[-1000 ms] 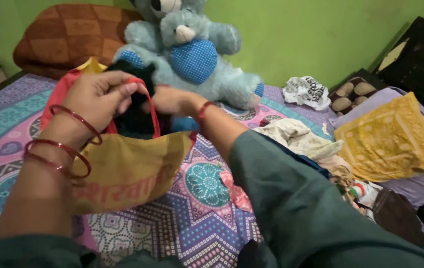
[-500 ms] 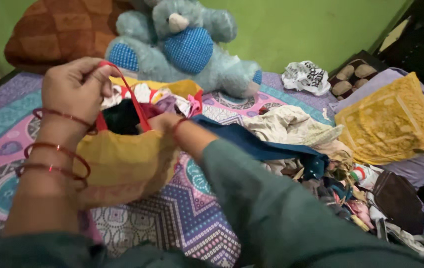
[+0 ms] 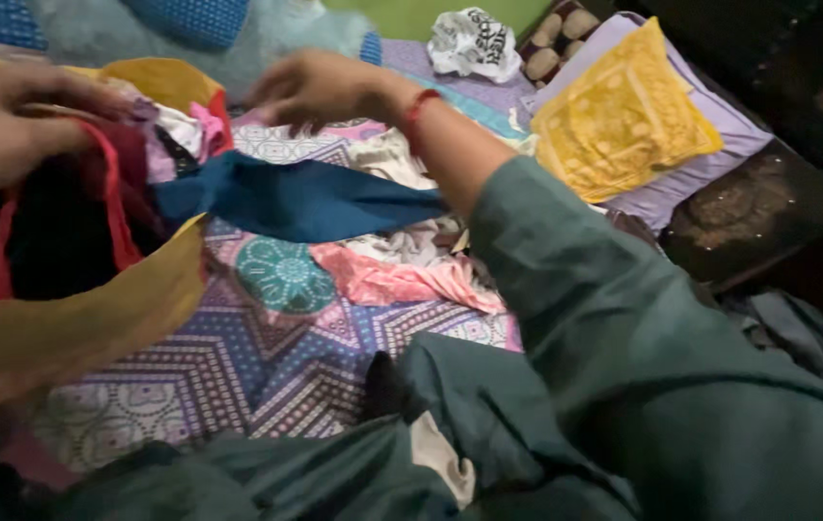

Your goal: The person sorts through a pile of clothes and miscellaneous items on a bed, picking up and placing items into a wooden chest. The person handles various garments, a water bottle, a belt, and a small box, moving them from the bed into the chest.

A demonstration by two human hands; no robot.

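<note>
Left hand point(image 3: 6, 121) closed on the rim and red strap of a yellow cloth bag with red lining point(image 3: 74, 309), pulling its mouth open at frame left. Right hand point(image 3: 320, 89) above the bed, palm down, fingers loosely curled; blurred, so cannot tell whether it pinches any cloth. Red thread band on the right wrist; teal sleeve covers the forearm.

Dark blue garment point(image 3: 300, 201) lies half in the bag mouth, half trailing out rightward across the bed, passing under the right forearm. White and pink cloth pieces sit inside the bag near its far rim.

Bag rests over a patterned purple, blue and pink bedsheet point(image 3: 267, 347). Crumpled pink cloth point(image 3: 392, 280) lies on the sheet just beside the blue garment. Yellow embroidered fabric point(image 3: 623, 121) lies on a lilac pillow, well apart to the right. Blue plush toy point(image 3: 189, 29) at top edge, behind the bag.
</note>
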